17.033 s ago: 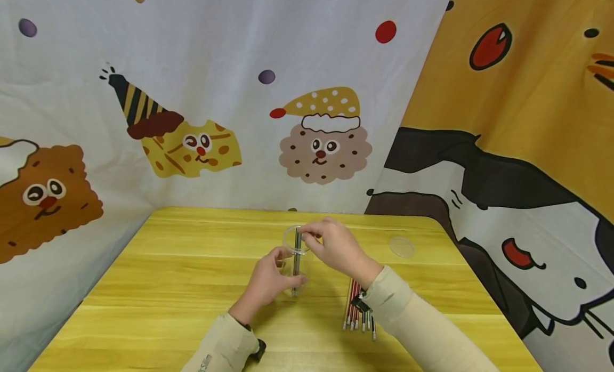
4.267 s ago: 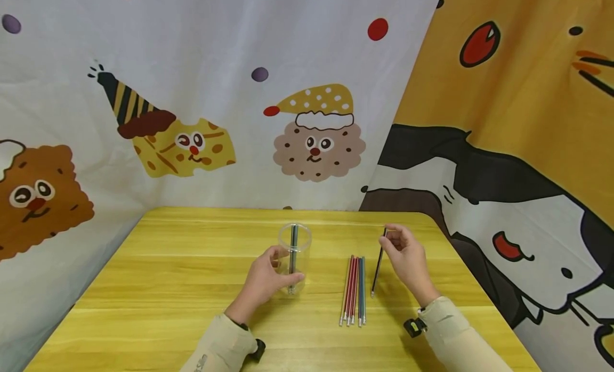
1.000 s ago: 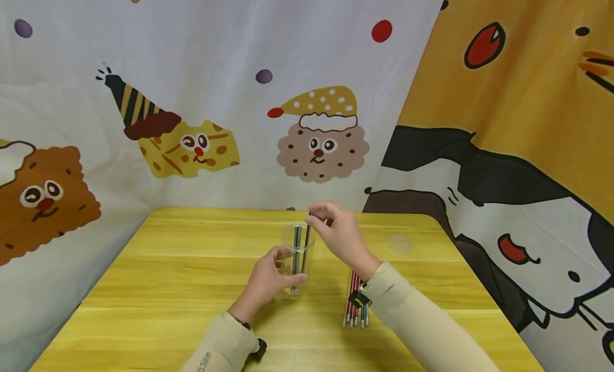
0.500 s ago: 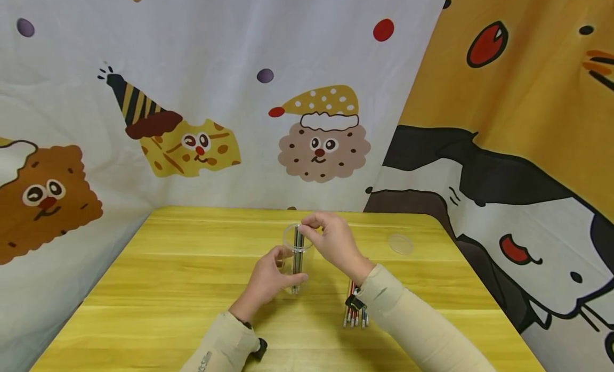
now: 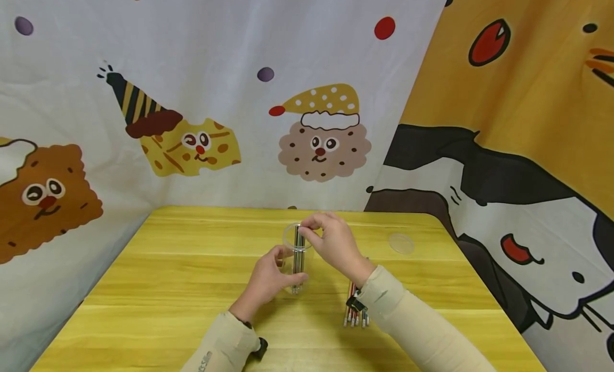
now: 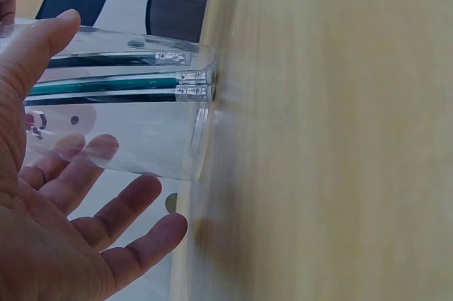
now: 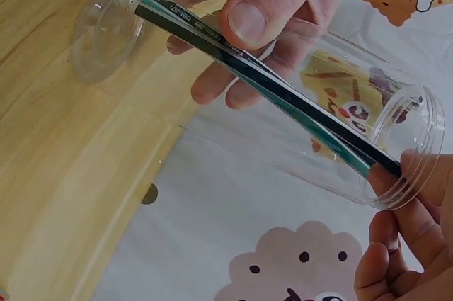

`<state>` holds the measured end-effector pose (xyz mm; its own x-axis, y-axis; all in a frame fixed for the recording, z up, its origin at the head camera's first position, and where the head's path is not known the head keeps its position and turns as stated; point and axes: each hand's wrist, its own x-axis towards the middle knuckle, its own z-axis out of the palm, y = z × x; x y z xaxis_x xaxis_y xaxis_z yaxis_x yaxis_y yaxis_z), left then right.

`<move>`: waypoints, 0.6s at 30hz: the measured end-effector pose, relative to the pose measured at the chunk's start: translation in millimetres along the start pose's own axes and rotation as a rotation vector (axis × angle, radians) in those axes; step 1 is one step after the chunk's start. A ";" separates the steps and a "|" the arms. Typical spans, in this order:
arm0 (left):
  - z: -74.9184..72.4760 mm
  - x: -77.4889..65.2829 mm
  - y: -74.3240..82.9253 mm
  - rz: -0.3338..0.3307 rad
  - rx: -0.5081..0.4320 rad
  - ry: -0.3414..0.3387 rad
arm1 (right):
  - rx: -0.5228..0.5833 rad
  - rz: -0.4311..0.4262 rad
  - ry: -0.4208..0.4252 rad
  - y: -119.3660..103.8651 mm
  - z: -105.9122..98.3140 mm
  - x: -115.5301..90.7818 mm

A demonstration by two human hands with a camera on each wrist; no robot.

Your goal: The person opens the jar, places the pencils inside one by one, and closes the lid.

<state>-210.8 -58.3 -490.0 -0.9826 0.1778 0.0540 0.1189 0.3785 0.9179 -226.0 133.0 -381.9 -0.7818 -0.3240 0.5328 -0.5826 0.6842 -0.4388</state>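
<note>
My left hand (image 5: 268,276) holds a clear plastic jar (image 5: 284,236) upright on the table, thumb on one side and fingers on the other. Inside stand a green pencil (image 6: 106,86) and dark pencils, their eraser ends down near the jar's base (image 7: 92,49). At the mouth, my right hand (image 5: 333,244) pinches the upper end of a black pencil (image 7: 318,121) between thumb and fingers. That pencil is inside the jar, beside the others. In the right wrist view, the left thumb (image 7: 248,21) lies against the jar wall.
Several red, blue and other pencils (image 5: 352,302) lie side by side to the right, partly hidden under my right wrist. A clear round disc (image 5: 401,243) lies farther back on the right. A printed curtain (image 5: 216,52) hangs behind the yellow wooden table (image 5: 168,276).
About four seconds ago my right hand held the black pencil right of the row. It has since carried it left and lowered it into the jar. My left hand has kept its hold.
</note>
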 end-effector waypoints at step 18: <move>1.4 0.7 3.4 -0.030 0.004 -0.001 | -0.351 -0.297 0.128 3.6 2.6 -1.5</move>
<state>-210.9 -55.6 -487.4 -0.9856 0.1671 0.0264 0.0903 0.3874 0.9175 -227.6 134.3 -386.2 -0.5463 -0.4706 0.6929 -0.6488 0.7610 0.0054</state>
